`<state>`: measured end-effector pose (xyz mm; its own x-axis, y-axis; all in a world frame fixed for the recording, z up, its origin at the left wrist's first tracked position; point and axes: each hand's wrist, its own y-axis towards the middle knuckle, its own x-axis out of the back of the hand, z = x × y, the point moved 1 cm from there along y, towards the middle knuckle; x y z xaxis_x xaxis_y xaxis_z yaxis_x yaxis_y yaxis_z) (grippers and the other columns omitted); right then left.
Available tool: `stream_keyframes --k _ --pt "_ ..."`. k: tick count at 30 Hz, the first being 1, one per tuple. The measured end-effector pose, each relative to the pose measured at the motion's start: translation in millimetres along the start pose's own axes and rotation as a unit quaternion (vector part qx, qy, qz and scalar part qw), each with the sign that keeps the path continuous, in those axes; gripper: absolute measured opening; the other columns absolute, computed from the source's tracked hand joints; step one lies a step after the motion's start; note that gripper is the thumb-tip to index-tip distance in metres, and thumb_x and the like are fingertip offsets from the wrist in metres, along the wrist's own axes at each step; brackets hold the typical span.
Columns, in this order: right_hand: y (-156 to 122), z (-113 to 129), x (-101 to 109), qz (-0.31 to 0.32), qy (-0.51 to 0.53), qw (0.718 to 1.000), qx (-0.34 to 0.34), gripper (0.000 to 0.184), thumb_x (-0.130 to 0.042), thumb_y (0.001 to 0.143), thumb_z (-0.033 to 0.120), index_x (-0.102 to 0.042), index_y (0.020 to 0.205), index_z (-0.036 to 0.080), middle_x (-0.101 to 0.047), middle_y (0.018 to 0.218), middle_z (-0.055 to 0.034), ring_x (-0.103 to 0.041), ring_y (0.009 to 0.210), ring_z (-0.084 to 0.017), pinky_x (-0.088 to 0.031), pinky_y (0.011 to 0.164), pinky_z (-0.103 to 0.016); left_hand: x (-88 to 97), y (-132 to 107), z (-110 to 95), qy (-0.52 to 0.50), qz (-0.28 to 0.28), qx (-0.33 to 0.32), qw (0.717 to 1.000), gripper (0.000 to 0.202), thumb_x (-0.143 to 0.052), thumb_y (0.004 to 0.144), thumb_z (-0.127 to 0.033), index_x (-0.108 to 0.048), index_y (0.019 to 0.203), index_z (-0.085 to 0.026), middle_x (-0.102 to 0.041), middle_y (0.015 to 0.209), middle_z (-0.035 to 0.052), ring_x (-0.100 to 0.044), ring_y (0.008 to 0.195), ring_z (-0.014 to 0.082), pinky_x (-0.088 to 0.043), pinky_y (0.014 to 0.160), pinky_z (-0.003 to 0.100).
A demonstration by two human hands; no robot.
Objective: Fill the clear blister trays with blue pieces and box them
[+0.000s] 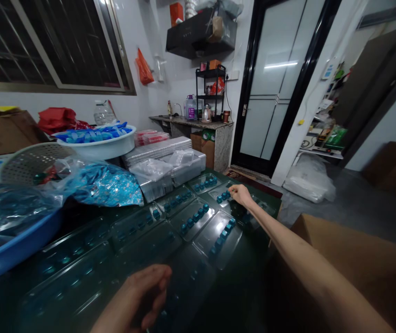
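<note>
Clear plastic trays lie in rows on the dark green table, several with a line of small teal blocks. My right hand [240, 194] is stretched out over a far tray [215, 193], its fingers pinched at the end of a short row of teal blocks [223, 197]; the block at the fingertips is partly hidden. Nearer, another clear tray [234, 238] bears a diagonal row of blocks [222, 235]. My left hand [145, 296] hovers low at the near edge, blurred, fingers curled inward; what its palm holds, if anything, is hidden.
Stacked clear trays [161, 152] stand at the table's back. To the left are a bag of turquoise pieces [106, 185], a white basin [97, 149] of blue pieces and a blue basin [21, 256]. A cardboard box [353, 259] stands at right, beside my right arm.
</note>
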<state>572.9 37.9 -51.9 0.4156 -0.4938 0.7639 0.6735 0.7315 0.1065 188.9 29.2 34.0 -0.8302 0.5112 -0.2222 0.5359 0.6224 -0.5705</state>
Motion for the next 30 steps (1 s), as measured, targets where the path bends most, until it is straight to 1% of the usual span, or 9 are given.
stream_keyframes --k 5,9,14,16,19,22,24,27,30 --pt "-7.9 12.9 6.3 -0.015 0.013 0.999 0.026 0.019 -0.049 0.081 0.029 -0.056 0.090 0.014 -0.057 0.091 -0.0033 -0.055 0.080 -0.014 -0.045 0.071 -0.032 0.5 1.3 1.8 0.006 -0.014 0.023 1.000 0.017 -0.065 0.063 -0.027 -0.059 0.068 -0.012 -0.049 0.062 0.0015 -0.041 0.044 0.0057 -0.025 0.033 0.015" --pt "-33.9 43.5 16.2 -0.014 0.066 0.995 0.079 0.016 -0.048 0.079 0.022 -0.060 0.082 0.012 -0.062 0.077 -0.0036 -0.057 0.071 -0.013 -0.044 0.065 -0.026 4.5 8.5 5.5 -0.073 -0.012 0.036 0.997 0.023 -0.062 0.066 -0.032 -0.059 0.075 -0.012 -0.048 0.066 0.0010 -0.042 0.046 0.0054 -0.021 0.033 0.014" --pt "-112.2 123.0 17.5 0.070 0.156 0.966 0.194 0.021 -0.051 0.075 0.028 -0.061 0.089 0.016 -0.064 0.073 -0.0005 -0.057 0.064 -0.013 -0.043 0.056 -0.022 4.5 5.8 12.3 -0.167 0.037 0.072 0.983 0.031 -0.059 0.067 -0.036 -0.058 0.082 -0.009 -0.051 0.071 0.0044 -0.048 0.053 0.0098 -0.022 0.033 0.014" --pt "-149.1 156.1 23.6 0.107 0.213 0.940 0.245 0.020 -0.051 0.075 0.029 -0.061 0.087 0.017 -0.063 0.074 -0.0013 -0.057 0.066 -0.014 -0.044 0.056 -0.023 6.9 -5.5 19.8 -0.210 0.043 0.089 0.973 0.030 -0.058 0.067 -0.034 -0.057 0.083 -0.009 -0.052 0.071 0.0052 -0.052 0.058 0.0135 -0.027 0.035 0.016" --pt "-194.9 192.2 40.5 0.114 0.228 0.924 0.285 0.013 -0.051 0.075 0.026 -0.061 0.081 0.019 -0.063 0.073 -0.0007 -0.058 0.065 -0.013 -0.045 0.057 -0.022 14.8 -32.2 36.0 -0.282 0.066 0.113 0.951 0.021 -0.057 0.066 -0.028 -0.056 0.075 -0.010 -0.053 0.066 0.0047 -0.054 0.061 0.0155 -0.033 0.039 0.018" --pt "-225.7 217.1 55.4 0.084 0.217 0.915 0.329 0.008 -0.056 0.072 0.026 -0.061 0.078 0.022 -0.063 0.072 0.0019 -0.059 0.062 -0.012 -0.047 0.055 -0.018 29.5 -63.3 51.2 -0.341 0.097 0.123 0.927 0.013 -0.056 0.064 -0.021 -0.054 0.065 -0.008 -0.053 0.065 0.0061 -0.055 0.062 0.0150 -0.038 0.048 0.020" --pt "-241.9 235.3 58.4 0.036 0.220 0.907 0.357 0.010 -0.059 0.070 0.027 -0.060 0.080 0.024 -0.064 0.072 0.0034 -0.059 0.059 -0.011 -0.047 0.052 -0.016 45.0 -82.7 58.1 -0.372 0.093 0.080 0.920 0.012 -0.052 0.062 -0.016 -0.056 0.069 -0.007 -0.055 0.067 0.0077 -0.056 0.065 0.0167 -0.042 0.058 0.023" --pt "-265.7 273.5 50.8 -0.059 0.241 0.894 0.374 0.012 -0.061 0.068 0.029 -0.061 0.079 0.024 -0.064 0.072 0.0035 -0.059 0.059 -0.011 -0.047 0.052 -0.015 76.4 -107.5 68.5 -0.384 0.048 0.002 0.922 0.022 -0.049 0.059 -0.010 -0.058 0.078 -0.007 -0.057 0.069 0.0089 -0.058 0.068 0.0195 -0.042 0.069 0.027" --pt "-284.2 322.7 33.6 -0.113 0.288 0.871 0.381 0.010 -0.061 0.068 0.029 -0.062 0.076 0.022 -0.064 0.074 0.0013 -0.060 0.065 -0.012 -0.048 0.060 -0.019 112.9 -126.5 85.8 -0.370 -0.002 -0.013 0.929 0.021 -0.049 0.057 -0.008 -0.059 0.076 -0.007 -0.060 0.069 0.0108 -0.059 0.068 0.0203 -0.041 0.074 0.030"
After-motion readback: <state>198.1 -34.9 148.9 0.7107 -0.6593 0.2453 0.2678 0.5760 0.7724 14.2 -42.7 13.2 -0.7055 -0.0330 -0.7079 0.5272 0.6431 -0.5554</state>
